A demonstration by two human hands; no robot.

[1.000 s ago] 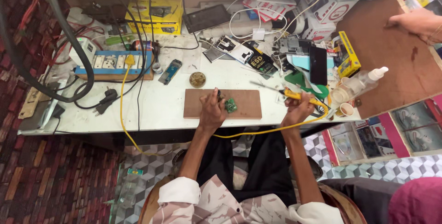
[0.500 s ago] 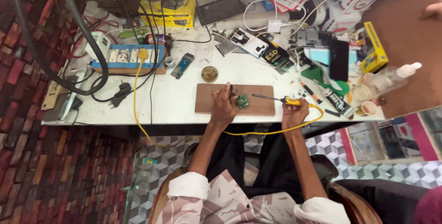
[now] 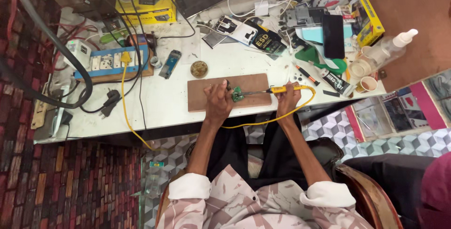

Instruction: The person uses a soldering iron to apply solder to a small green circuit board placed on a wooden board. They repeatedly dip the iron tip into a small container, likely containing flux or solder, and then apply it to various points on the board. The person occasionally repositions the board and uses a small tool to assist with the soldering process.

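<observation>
The left hand [image 3: 217,101] pinched the small green circuit board [image 3: 237,94] flat on the wooden board [image 3: 202,98], while the right hand [image 3: 287,98], closed around the yellow soldering iron [image 3: 287,89], had brought its tip against the board from the position held a moment earlier.

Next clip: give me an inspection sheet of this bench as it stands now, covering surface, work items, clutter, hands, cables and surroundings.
Surface: white table, stained, with a brown board at the front edge.
Job's things: small green circuit board on the brown board; yellow-handled soldering iron, tip at it.
Clutter: tools, boxes, spray bottle, round tin.
Hands: left hand beside the circuit board; right hand grips the iron.
Cables: yellow cord hangs off the edge; blue power strip.
Surroundings: brick-pattern floor.
</observation>
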